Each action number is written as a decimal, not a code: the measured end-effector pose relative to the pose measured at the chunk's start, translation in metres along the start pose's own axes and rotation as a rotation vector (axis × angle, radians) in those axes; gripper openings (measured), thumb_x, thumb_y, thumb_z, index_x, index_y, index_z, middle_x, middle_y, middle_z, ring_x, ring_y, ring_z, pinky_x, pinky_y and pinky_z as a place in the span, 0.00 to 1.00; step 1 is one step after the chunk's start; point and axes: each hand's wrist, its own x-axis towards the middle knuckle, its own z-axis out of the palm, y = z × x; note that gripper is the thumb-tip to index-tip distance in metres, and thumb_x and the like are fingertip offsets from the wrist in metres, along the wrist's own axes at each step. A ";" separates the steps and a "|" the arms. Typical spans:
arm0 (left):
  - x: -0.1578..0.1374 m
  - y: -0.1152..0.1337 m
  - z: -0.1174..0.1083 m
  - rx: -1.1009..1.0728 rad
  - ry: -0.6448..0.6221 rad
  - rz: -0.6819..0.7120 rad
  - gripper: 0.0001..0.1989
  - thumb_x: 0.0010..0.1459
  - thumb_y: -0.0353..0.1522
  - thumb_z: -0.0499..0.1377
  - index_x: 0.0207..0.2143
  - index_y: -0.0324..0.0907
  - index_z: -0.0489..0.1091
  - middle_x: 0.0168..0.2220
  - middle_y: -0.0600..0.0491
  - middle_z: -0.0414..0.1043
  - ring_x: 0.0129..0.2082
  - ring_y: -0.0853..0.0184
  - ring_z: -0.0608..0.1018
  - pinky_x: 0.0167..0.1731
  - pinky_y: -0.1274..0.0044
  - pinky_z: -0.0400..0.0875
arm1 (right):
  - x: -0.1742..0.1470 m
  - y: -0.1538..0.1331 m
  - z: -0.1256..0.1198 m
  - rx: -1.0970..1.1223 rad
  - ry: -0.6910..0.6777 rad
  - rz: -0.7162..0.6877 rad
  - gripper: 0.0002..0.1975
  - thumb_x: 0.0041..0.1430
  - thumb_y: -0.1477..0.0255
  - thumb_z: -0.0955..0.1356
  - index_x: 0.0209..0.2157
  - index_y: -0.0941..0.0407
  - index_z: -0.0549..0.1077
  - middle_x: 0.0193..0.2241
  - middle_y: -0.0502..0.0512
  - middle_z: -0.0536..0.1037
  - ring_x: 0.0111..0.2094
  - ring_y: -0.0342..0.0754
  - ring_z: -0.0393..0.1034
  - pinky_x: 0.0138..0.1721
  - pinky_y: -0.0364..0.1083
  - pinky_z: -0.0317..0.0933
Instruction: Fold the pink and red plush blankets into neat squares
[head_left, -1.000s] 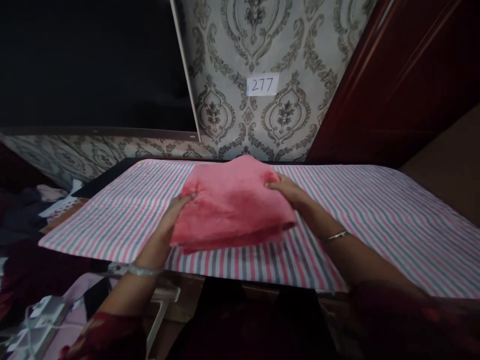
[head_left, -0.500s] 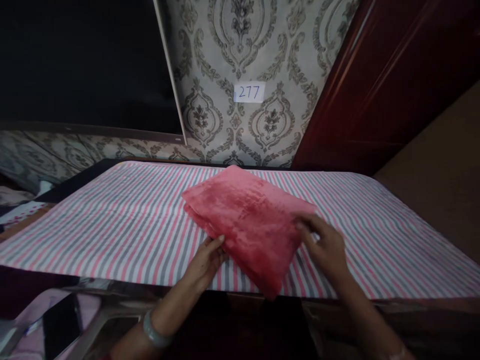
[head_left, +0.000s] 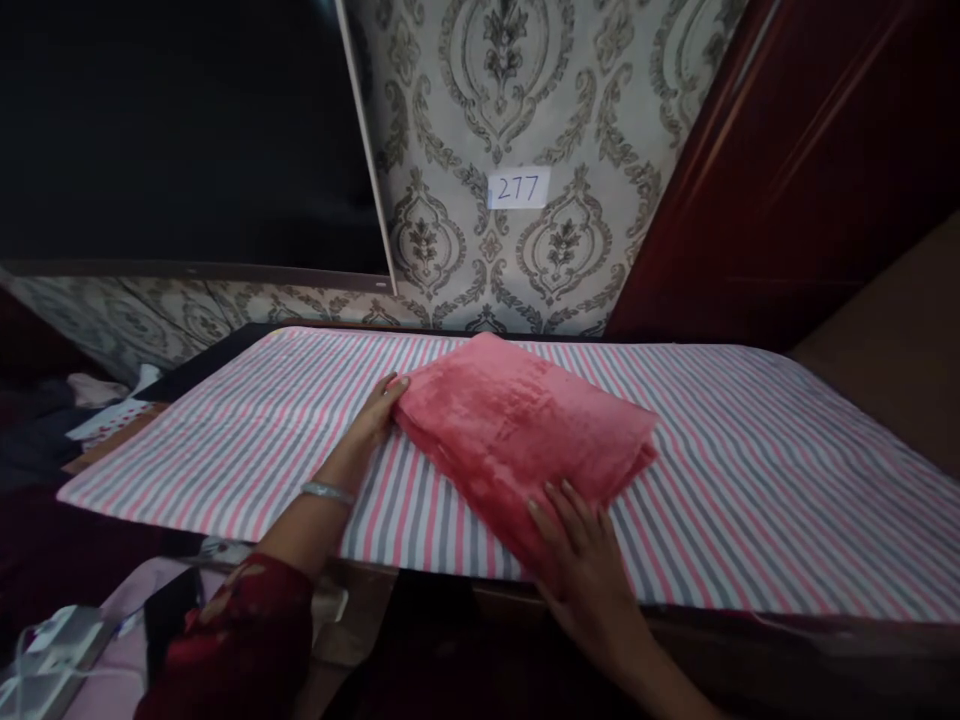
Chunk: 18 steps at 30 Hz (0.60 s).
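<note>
A folded red plush cloth [head_left: 510, 410] lies at an angle on the pink, grey and white striped cover [head_left: 300, 430]. At its left corner is my left hand [head_left: 379, 405], closed there with the thumb on the edge; part of the fingers is hidden. My right hand [head_left: 585, 550] rests open on the cloth's near corner, fingers spread over the top. The layered folds show along the cloth's left and right edges.
A large dark screen [head_left: 195, 140] stands behind at the left. A paper marked 277 [head_left: 518, 188] is on the patterned wall, beside a dark red wooden panel [head_left: 780, 180]. Below left are a phone [head_left: 169, 610] and a white power strip [head_left: 56, 660].
My left hand has moved from the near-left edge up to the left corner. My right hand has gone from the right side to the near corner. The view has shifted slightly left.
</note>
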 end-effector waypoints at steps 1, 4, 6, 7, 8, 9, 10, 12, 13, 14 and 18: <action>0.002 0.001 0.002 0.051 -0.035 0.020 0.32 0.42 0.39 0.76 0.50 0.40 0.75 0.40 0.47 0.81 0.38 0.61 0.79 0.39 0.73 0.73 | 0.000 0.000 0.001 0.012 0.000 0.010 0.43 0.57 0.79 0.66 0.72 0.52 0.51 0.69 0.65 0.60 0.70 0.66 0.49 0.64 0.71 0.49; 0.000 0.001 0.006 0.163 -0.118 0.044 0.31 0.41 0.42 0.76 0.46 0.36 0.78 0.40 0.45 0.82 0.40 0.61 0.80 0.42 0.74 0.72 | 0.004 0.002 -0.001 0.074 0.049 0.039 0.44 0.53 0.84 0.62 0.71 0.50 0.53 0.64 0.64 0.68 0.66 0.63 0.59 0.61 0.67 0.59; -0.004 0.002 0.008 0.174 -0.093 0.066 0.31 0.39 0.43 0.76 0.44 0.36 0.79 0.39 0.45 0.82 0.38 0.62 0.80 0.42 0.75 0.72 | 0.009 0.010 -0.011 0.145 0.098 0.050 0.43 0.52 0.85 0.61 0.70 0.49 0.55 0.59 0.62 0.73 0.61 0.59 0.67 0.57 0.62 0.67; -0.007 0.003 0.009 0.163 -0.066 0.083 0.31 0.38 0.43 0.77 0.43 0.36 0.79 0.38 0.46 0.82 0.37 0.63 0.81 0.41 0.76 0.72 | 0.013 0.016 -0.019 0.179 0.118 0.056 0.42 0.52 0.84 0.61 0.69 0.49 0.57 0.56 0.61 0.75 0.58 0.58 0.70 0.55 0.60 0.69; -0.011 0.004 0.011 0.146 -0.041 0.100 0.31 0.37 0.43 0.77 0.42 0.36 0.79 0.37 0.46 0.83 0.36 0.64 0.81 0.41 0.76 0.72 | 0.017 0.022 -0.030 0.207 0.139 0.068 0.40 0.53 0.83 0.61 0.68 0.48 0.59 0.54 0.60 0.76 0.56 0.58 0.72 0.53 0.59 0.71; -0.016 0.006 0.014 0.129 -0.021 0.116 0.31 0.36 0.43 0.77 0.42 0.36 0.79 0.36 0.47 0.83 0.36 0.65 0.81 0.40 0.77 0.72 | 0.020 0.029 -0.043 0.226 0.160 0.088 0.37 0.54 0.82 0.62 0.66 0.48 0.61 0.53 0.59 0.77 0.55 0.58 0.73 0.53 0.58 0.71; -0.023 0.007 0.017 0.116 -0.006 0.134 0.31 0.36 0.44 0.77 0.41 0.37 0.79 0.36 0.48 0.83 0.35 0.65 0.80 0.40 0.77 0.72 | 0.024 0.036 -0.056 0.232 0.191 0.112 0.34 0.55 0.80 0.63 0.64 0.49 0.64 0.52 0.59 0.77 0.54 0.58 0.73 0.53 0.59 0.71; -0.039 0.011 0.023 0.113 0.004 0.181 0.30 0.39 0.46 0.76 0.42 0.38 0.79 0.36 0.49 0.82 0.36 0.64 0.81 0.41 0.76 0.73 | 0.030 0.048 -0.082 0.223 0.261 0.173 0.28 0.57 0.76 0.64 0.59 0.49 0.68 0.50 0.59 0.78 0.52 0.58 0.74 0.53 0.58 0.71; -0.048 0.011 0.025 0.120 0.002 0.209 0.30 0.41 0.47 0.75 0.43 0.38 0.79 0.38 0.49 0.82 0.38 0.63 0.81 0.43 0.75 0.73 | 0.032 0.053 -0.092 0.213 0.299 0.207 0.26 0.57 0.75 0.65 0.58 0.49 0.69 0.50 0.58 0.78 0.51 0.58 0.75 0.53 0.57 0.71; -0.058 0.011 0.027 0.134 -0.003 0.239 0.29 0.44 0.48 0.73 0.44 0.39 0.79 0.39 0.49 0.82 0.41 0.61 0.81 0.45 0.74 0.74 | 0.032 0.057 -0.100 0.204 0.331 0.238 0.25 0.57 0.74 0.65 0.57 0.49 0.70 0.49 0.57 0.79 0.50 0.58 0.75 0.52 0.56 0.71; -0.092 0.007 0.027 0.282 -0.077 0.333 0.33 0.44 0.48 0.74 0.50 0.43 0.75 0.49 0.48 0.79 0.53 0.56 0.78 0.52 0.72 0.72 | 0.027 0.068 -0.109 0.199 0.407 0.324 0.26 0.57 0.71 0.67 0.58 0.50 0.70 0.51 0.56 0.78 0.51 0.57 0.75 0.49 0.52 0.71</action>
